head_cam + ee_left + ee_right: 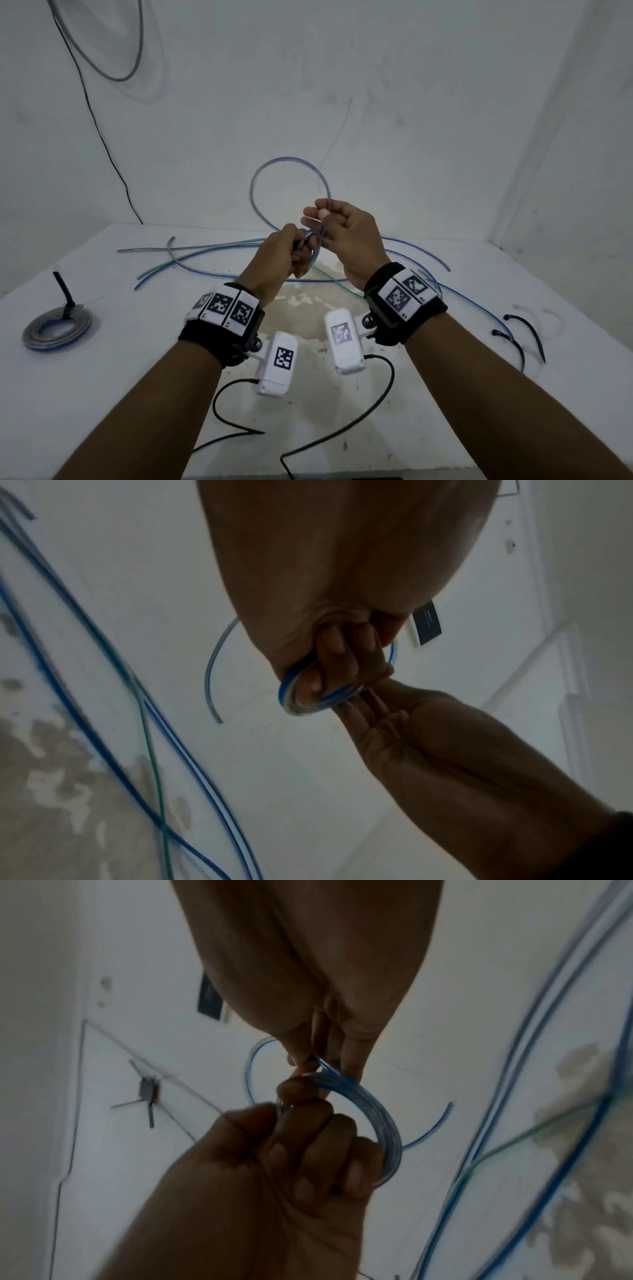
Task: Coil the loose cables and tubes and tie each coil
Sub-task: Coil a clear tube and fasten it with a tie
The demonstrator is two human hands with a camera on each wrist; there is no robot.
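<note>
Your left hand (281, 257) clenching one small blue tube coil (373, 1118) at frame centre, your right hand (346, 236) pinching its free loop (287, 178), one tied coil (56, 329) lying lower left near the table (137, 359) edge, two black zip ties (524, 335) lying right, several loose tubes (205, 257) sprawling behind.

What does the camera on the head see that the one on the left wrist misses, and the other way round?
Only the head view shows the finished tied coil at the table's left, the black zip ties at the right, and the big loop of tube standing up behind the hands. Only the left wrist view shows, from below, the left hand's fingers curled through the small coil. Both show the left hand, the right hand and loose blue tubes on the table.
</note>
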